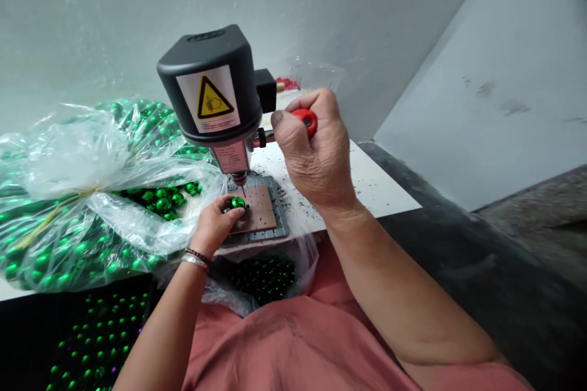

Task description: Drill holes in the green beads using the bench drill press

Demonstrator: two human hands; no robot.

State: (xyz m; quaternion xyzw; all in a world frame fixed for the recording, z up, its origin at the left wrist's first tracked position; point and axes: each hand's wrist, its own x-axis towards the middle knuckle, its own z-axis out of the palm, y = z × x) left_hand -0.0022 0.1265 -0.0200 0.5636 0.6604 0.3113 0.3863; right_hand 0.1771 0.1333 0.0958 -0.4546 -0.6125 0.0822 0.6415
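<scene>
My left hand [217,222] pinches a shiny green ball [238,202] between thumb and fingers, over a brown board [261,208] on the grey base plate [280,220]. Just above the ball is the thin bit [243,190] of a small bench drill press [208,85]; whether the two touch I cannot tell. Wrapped round the red knob [306,122] of the drill's lever is my right hand [316,146], to the right of the black motor housing.
Large clear plastic bags [77,195] of green balls cover the table's left side. An open bag [263,275] of green balls hangs at the front edge, by my lap. Lower left, a dark tray [96,342] holds rows of balls. Dark shavings lie on the white table [385,192].
</scene>
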